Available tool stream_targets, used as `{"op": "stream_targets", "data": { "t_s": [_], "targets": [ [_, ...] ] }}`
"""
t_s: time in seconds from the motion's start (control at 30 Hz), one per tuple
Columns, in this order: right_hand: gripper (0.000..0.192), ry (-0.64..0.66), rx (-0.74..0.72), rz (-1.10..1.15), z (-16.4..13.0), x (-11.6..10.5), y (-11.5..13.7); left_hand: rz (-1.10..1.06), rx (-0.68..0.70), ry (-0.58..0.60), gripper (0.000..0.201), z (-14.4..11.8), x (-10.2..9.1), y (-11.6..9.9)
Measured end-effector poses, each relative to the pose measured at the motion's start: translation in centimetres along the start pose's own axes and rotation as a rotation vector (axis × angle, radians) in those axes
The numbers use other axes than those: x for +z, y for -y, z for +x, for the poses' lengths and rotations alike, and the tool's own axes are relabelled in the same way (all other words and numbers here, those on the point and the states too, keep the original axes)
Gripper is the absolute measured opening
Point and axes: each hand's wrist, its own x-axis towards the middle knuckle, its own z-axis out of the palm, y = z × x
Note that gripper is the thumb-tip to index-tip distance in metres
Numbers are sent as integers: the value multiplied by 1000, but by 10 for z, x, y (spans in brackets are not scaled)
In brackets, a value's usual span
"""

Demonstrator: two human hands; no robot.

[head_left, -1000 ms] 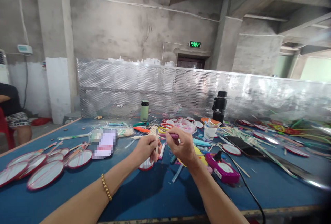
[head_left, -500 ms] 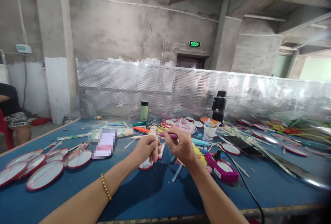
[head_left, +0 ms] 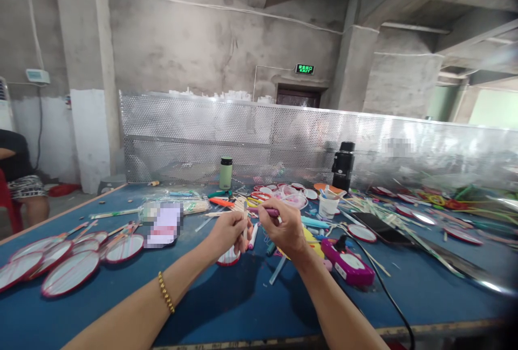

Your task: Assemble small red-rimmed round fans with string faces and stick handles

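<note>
My left hand (head_left: 231, 230) is closed on a pale wooden stick (head_left: 245, 208) that stands up between the thumb and fingers. Just below that hand shows a white round piece with a red rim (head_left: 229, 257); whether it joins the stick is hidden. Gripped in my right hand (head_left: 282, 224) is a purple pen (head_left: 272, 212), its end pointing left toward the stick. A white and pink marker (head_left: 253, 235) lies between the hands. Beneath my right wrist is a clear glue stick (head_left: 278, 270).
Several red-rimmed discs (head_left: 70, 274) on sticks lie at left beside a phone (head_left: 164, 224). A purple power strip (head_left: 350, 262) with a black cable sits at right. Behind stand a white cup (head_left: 327, 204), a green bottle (head_left: 225, 173) and a black flask (head_left: 343, 167).
</note>
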Motion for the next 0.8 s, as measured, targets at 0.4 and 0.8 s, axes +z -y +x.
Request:
{"op": "stream_targets", "data": {
  "t_s": [0.4, 0.8],
  "targets": [
    [13, 18, 14, 14, 0, 0, 1, 29, 3, 10, 17, 0, 1, -1],
    [13, 22, 15, 11, 0, -1, 1, 1, -6, -12, 14, 0, 0, -2]
  ]
}}
